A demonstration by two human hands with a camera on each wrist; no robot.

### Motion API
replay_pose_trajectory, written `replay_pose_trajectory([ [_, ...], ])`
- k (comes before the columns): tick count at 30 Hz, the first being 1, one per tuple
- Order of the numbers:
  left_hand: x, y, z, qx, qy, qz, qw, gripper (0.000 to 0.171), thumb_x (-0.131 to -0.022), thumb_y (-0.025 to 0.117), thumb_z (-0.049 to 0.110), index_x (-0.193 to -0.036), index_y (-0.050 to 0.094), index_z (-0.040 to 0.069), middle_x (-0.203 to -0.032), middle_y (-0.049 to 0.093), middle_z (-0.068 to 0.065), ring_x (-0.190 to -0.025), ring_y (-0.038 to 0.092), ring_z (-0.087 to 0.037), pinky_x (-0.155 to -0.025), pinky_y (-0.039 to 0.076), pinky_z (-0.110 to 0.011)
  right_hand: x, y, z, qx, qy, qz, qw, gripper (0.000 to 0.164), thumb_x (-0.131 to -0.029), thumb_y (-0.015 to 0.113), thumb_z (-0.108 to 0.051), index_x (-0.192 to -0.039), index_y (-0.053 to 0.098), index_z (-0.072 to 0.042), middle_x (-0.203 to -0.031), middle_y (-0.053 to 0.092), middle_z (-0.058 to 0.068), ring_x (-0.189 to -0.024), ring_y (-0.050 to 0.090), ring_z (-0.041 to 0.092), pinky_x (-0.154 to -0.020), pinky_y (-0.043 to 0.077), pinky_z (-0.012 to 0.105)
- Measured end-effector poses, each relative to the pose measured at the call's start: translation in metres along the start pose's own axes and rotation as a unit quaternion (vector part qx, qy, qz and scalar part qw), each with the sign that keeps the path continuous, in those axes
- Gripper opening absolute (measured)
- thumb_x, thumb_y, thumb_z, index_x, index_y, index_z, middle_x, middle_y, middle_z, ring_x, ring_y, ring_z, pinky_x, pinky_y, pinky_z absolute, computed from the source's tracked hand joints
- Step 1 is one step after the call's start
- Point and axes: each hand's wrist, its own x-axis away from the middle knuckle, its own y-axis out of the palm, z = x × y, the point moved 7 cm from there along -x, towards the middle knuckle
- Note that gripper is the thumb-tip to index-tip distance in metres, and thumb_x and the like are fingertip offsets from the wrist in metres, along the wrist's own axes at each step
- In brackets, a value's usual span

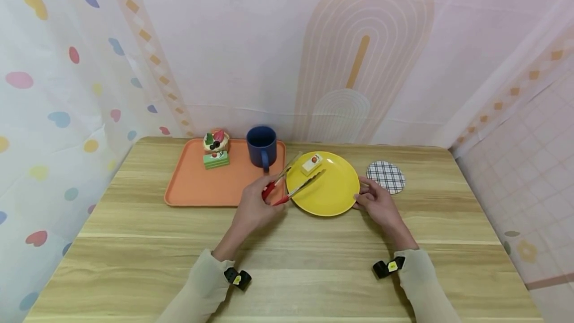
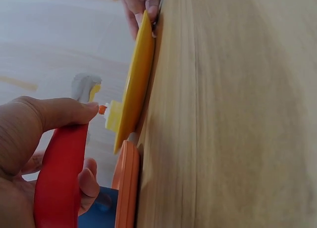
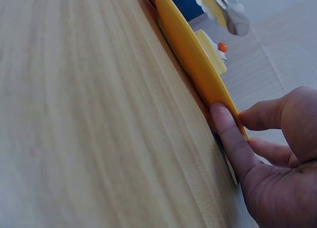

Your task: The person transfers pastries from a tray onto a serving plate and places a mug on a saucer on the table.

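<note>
My left hand (image 1: 258, 202) grips red-handled metal tongs (image 1: 305, 183), whose two arms stand spread apart over the left part of a yellow plate (image 1: 332, 191). On the plate lies a small pale-yellow toy cake slice (image 1: 311, 164) with an orange-red topping, near the tongs' tips but not between them. At the plate's right rim my right hand (image 1: 379, 205) pinches the edge, thumb above and fingers beneath. In the right wrist view the plate (image 3: 190, 49) appears edge-on, close over the wooden table, with the cake slice (image 3: 212, 52) on top.
Left of the plate, an orange tray (image 1: 193, 183) carries a green toy cake slice (image 1: 216, 160), a fruit-topped toy tart (image 1: 216, 140) and a dark blue mug (image 1: 262, 146). A round checked coaster (image 1: 386, 177) lies right of the plate. A patterned curtain (image 1: 251, 54) hangs behind the table.
</note>
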Motion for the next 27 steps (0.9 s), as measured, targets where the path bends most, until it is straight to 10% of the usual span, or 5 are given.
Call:
replay_pose_trajectory([
  [11,0.011,-0.011,-0.001,0.019,0.018,0.027,0.9993,0.069,-0.072,0.094,0.013,-0.134,0.065,0.009,-0.126,0.069,-0.013,-0.104,0.063,-0.029,-0.09,0.057,-0.047,0.0,0.0,0.0,0.004,-0.005,-0.001,1.0,0.059,-0.102,0.059,-0.003,-0.157,0.038,-0.009,-0.13,0.055,0.026,-0.098,0.069,0.013,-0.084,0.06,0.027],
  [19,0.019,-0.022,-0.002,0.029,0.009,0.029,0.9991,0.072,-0.072,0.094,0.013,-0.137,0.063,0.01,-0.116,0.068,-0.016,-0.069,0.057,-0.017,-0.064,0.048,-0.021,-0.002,0.0,0.002,-0.005,-0.001,-0.001,1.0,0.059,-0.102,0.059,-0.002,-0.157,0.039,-0.009,-0.13,0.056,0.025,-0.096,0.069,0.011,-0.084,0.06,0.027],
  [27,0.025,-0.036,-0.003,0.016,0.029,0.059,0.9977,0.071,-0.071,0.095,0.014,-0.134,0.064,0.008,-0.116,0.069,-0.016,-0.075,0.061,-0.02,-0.07,0.053,-0.025,-0.002,0.0,0.003,-0.008,-0.003,0.002,1.0,0.057,-0.102,0.059,-0.002,-0.156,0.04,-0.009,-0.129,0.055,0.025,-0.096,0.069,0.011,-0.083,0.06,0.027],
])
